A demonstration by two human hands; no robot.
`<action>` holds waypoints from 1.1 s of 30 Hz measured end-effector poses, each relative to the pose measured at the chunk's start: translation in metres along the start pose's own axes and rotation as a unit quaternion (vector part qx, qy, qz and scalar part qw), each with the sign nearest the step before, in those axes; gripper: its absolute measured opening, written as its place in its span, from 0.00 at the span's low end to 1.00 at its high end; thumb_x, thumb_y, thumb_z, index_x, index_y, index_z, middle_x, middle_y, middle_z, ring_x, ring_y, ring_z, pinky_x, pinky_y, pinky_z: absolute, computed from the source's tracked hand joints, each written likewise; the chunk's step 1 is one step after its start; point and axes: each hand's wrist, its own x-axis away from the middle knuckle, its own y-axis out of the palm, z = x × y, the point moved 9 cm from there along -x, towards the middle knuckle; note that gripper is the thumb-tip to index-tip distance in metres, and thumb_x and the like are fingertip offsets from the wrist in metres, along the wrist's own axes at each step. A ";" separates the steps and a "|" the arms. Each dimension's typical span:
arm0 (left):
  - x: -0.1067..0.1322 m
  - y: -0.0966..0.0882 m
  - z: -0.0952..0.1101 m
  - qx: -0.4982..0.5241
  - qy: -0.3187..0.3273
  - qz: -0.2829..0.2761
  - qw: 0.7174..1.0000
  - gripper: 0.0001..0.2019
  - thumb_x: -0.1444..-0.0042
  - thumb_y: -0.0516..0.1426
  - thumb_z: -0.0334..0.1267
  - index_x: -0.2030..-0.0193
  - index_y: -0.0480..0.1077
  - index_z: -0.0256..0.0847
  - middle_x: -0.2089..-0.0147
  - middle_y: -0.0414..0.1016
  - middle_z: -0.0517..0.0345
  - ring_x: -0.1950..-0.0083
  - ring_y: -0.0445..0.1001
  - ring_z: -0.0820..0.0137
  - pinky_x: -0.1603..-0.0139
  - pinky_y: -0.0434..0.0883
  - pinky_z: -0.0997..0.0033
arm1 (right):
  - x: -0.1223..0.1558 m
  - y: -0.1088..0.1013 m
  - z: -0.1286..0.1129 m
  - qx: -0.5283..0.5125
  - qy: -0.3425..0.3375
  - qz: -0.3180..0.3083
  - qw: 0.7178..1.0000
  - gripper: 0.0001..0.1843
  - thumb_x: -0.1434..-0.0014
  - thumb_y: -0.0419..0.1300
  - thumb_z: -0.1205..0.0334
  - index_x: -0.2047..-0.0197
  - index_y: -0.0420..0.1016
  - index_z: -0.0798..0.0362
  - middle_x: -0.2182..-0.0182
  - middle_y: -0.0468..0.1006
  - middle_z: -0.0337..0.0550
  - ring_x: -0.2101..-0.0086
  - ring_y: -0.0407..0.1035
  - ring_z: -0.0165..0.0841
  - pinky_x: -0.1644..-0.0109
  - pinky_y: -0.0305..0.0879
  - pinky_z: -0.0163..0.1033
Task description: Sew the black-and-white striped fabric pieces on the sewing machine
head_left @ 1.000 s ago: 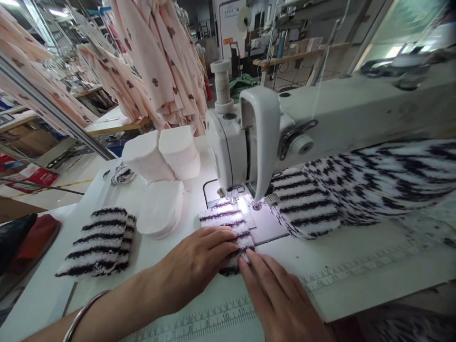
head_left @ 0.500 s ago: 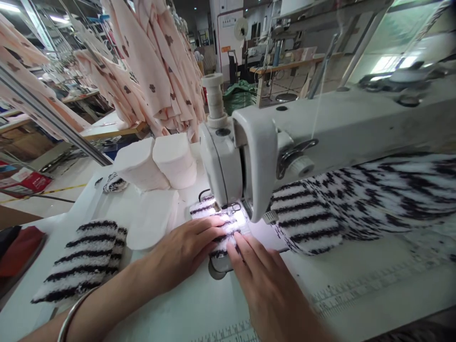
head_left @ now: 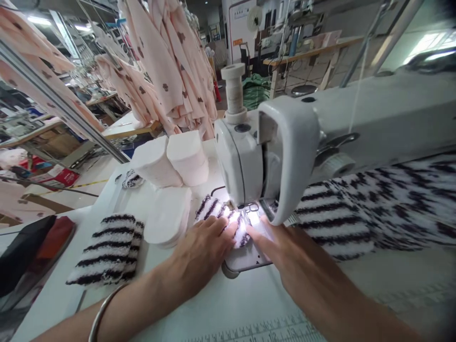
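At lower left a fuzzy black-and-white striped stack (head_left: 109, 251) lies on the white desk (head_left: 199, 308), beside rounded white foam pads (head_left: 167, 221). Mid-frame, the left hand (head_left: 199, 256) lies flat, fingers together, pressing the fluffy striped piece (head_left: 218, 213); the right hand (head_left: 285, 251) presses alongside under the sewing machine head (head_left: 249, 161).

I see two stacks of white pads (head_left: 171, 159) at desk (head_left: 213, 308) rear | flat white pad pile (head_left: 167, 221) just in front of them | folded striped fleece pile (head_left: 107, 249) at left | pink patterned garments (head_left: 167, 61) hanging behind | thread spool (head_left: 234, 88) upright | printed ruler (head_left: 256, 330) along the near edge
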 end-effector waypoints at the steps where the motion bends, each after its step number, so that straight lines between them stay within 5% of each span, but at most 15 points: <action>1: -0.002 -0.001 -0.001 0.000 -0.002 -0.005 1.000 0.11 0.35 0.47 0.30 0.49 0.65 0.35 0.63 0.69 0.52 0.64 0.68 0.65 0.67 0.72 0.63 | 0.000 0.000 0.001 0.005 0.007 0.002 1.000 0.16 0.42 0.47 0.73 0.66 0.73 0.48 0.70 0.74 0.42 0.69 0.69 0.34 0.68 0.68 0.38; 5: -0.009 -0.001 -0.011 0.023 0.015 -0.045 0.999 0.08 0.36 0.48 0.29 0.57 0.67 0.36 0.60 0.68 0.51 0.61 0.68 0.66 0.64 0.70 0.66 | 0.009 0.006 -0.020 0.042 0.004 0.024 0.999 0.23 0.43 0.42 0.78 0.55 0.73 0.54 0.57 0.76 0.47 0.57 0.69 0.39 0.54 0.67 0.45; 8: -0.011 -0.005 -0.013 0.052 0.067 -0.051 0.995 0.09 0.35 0.46 0.29 0.56 0.67 0.37 0.59 0.69 0.52 0.57 0.68 0.67 0.57 0.70 0.66 | 0.022 0.014 -0.037 0.044 0.047 0.035 0.997 0.28 0.44 0.40 0.78 0.44 0.66 0.59 0.50 0.73 0.50 0.50 0.64 0.41 0.53 0.65 0.47; 14: -0.005 -0.003 -0.016 0.087 0.054 -0.043 0.994 0.14 0.34 0.47 0.30 0.43 0.61 0.40 0.52 0.71 0.52 0.54 0.70 0.67 0.55 0.71 0.64 | 0.034 0.022 -0.038 0.023 0.060 0.028 0.998 0.29 0.46 0.42 0.78 0.44 0.67 0.54 0.50 0.73 0.45 0.50 0.63 0.41 0.55 0.63 0.47; 19: -0.002 0.003 -0.013 0.056 -0.009 -0.029 0.998 0.11 0.37 0.48 0.30 0.49 0.64 0.38 0.58 0.70 0.52 0.59 0.69 0.66 0.60 0.72 0.61 | 0.030 0.024 -0.011 -0.018 0.021 -0.023 0.999 0.29 0.42 0.40 0.77 0.41 0.64 0.53 0.46 0.70 0.41 0.47 0.61 0.40 0.52 0.65 0.48; 22: -0.004 0.006 -0.008 0.017 -0.030 -0.025 0.999 0.09 0.38 0.50 0.30 0.52 0.64 0.37 0.60 0.69 0.53 0.61 0.67 0.65 0.64 0.72 0.62 | 0.025 0.026 -0.015 -0.020 -0.029 -0.046 0.998 0.29 0.43 0.41 0.77 0.42 0.66 0.54 0.48 0.72 0.45 0.49 0.63 0.40 0.51 0.65 0.48; 25: -0.006 0.001 -0.009 -0.019 -0.040 -0.012 0.999 0.05 0.39 0.51 0.31 0.57 0.64 0.36 0.62 0.68 0.53 0.64 0.66 0.65 0.68 0.71 0.63 | 0.024 0.023 -0.026 -0.001 0.009 -0.009 1.000 0.30 0.45 0.41 0.78 0.42 0.66 0.58 0.48 0.72 0.46 0.49 0.62 0.40 0.51 0.65 0.47; 29: -0.005 -0.005 -0.012 0.033 0.019 -0.038 0.999 0.07 0.36 0.47 0.28 0.57 0.65 0.37 0.57 0.69 0.51 0.57 0.68 0.66 0.58 0.71 0.61 | 0.029 0.024 -0.042 0.029 0.077 0.024 0.996 0.30 0.44 0.40 0.78 0.40 0.63 0.57 0.47 0.71 0.45 0.48 0.62 0.41 0.52 0.62 0.49; 33: 0.005 -0.006 -0.018 0.108 0.061 -0.071 0.990 0.11 0.36 0.47 0.29 0.49 0.64 0.40 0.48 0.68 0.51 0.50 0.67 0.67 0.50 0.69 0.62 | 0.030 0.023 -0.039 0.012 0.054 0.014 0.998 0.30 0.44 0.40 0.79 0.42 0.65 0.56 0.47 0.72 0.43 0.49 0.62 0.40 0.55 0.62 0.47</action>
